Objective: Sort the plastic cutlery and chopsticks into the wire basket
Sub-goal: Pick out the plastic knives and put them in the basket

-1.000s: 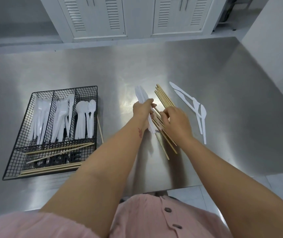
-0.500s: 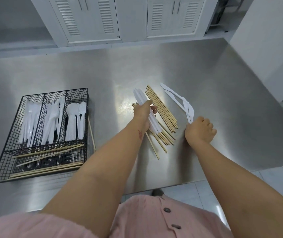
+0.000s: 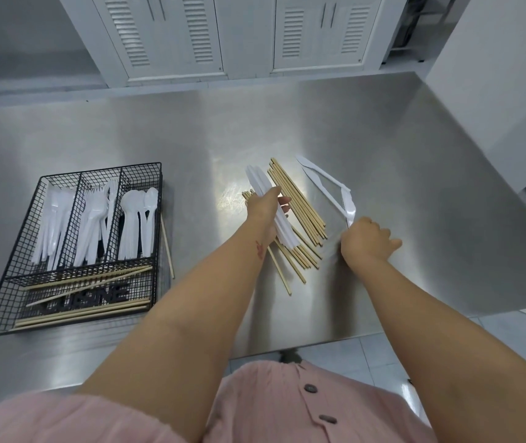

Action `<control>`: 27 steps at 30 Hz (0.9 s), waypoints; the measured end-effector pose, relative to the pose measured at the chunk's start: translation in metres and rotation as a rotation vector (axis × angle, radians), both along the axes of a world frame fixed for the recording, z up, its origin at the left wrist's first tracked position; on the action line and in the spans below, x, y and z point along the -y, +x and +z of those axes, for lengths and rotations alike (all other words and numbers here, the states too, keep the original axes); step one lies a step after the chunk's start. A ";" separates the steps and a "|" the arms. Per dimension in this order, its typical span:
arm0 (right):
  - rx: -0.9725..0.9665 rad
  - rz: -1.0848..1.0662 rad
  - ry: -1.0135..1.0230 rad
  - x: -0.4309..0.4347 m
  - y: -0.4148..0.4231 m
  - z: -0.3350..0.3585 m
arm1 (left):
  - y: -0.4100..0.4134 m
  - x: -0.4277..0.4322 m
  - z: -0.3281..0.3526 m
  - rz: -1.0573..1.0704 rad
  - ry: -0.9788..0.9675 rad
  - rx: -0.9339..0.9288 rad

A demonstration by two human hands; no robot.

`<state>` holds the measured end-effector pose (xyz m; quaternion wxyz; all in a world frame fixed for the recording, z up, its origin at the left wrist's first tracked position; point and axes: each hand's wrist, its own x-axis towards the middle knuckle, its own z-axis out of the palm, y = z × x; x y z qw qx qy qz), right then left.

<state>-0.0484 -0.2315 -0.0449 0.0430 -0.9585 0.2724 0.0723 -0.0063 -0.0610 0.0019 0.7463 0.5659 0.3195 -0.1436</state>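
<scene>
The black wire basket [image 3: 73, 247] sits toward the left edge of the brushed stainless tabletop [image 3: 415, 155], a rectangular mesh tray split into three narrow compartments at its far end and one wide compartment along its near side. The far-left compartment holds smooth white plastic knives [image 3: 51, 225], the middle one white forks [image 3: 95, 219] with their tines pointing to the far edge, the right one white spoons [image 3: 138, 219] with rounded bowls. The wide near compartment carries slim, pale wooden chopsticks [image 3: 89, 310] lying lengthwise over raised black lettering. One lone chopstick [image 3: 167, 247] lies on the steel just beside the basket's right wall. Near the middle of the tabletop a loose bundle of straight wooden chopsticks [image 3: 300, 212] is spread diagonally, its ends uneven. The left hand [image 3: 266, 207] is closed around a flat stack of white knives [image 3: 260, 183], whose blades fan out beyond the fingers toward the far edge while the handles cross over the chopstick pile. To the right, more white plastic cutlery [image 3: 325, 187] lies angled on the metal, thin and glossy; its exact kinds are hard to tell. The right hand [image 3: 367, 239] rests knuckles-up at the near end of those pieces, fingers curled, pinching one piece. A pink buttoned garment [image 3: 287, 407] fills the near side.
</scene>
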 end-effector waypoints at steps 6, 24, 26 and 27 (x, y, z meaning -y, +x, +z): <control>0.096 0.010 0.053 -0.002 -0.013 -0.003 | -0.005 -0.004 0.006 0.030 -0.073 -0.006; 0.354 0.488 0.098 -0.051 -0.037 0.024 | -0.015 -0.014 0.012 -0.040 -0.093 0.123; 0.330 0.541 0.053 -0.055 -0.040 0.026 | -0.012 -0.019 0.016 -0.016 -0.133 0.137; 0.329 0.553 0.058 -0.056 -0.041 0.028 | -0.011 -0.020 0.018 -0.013 -0.140 0.140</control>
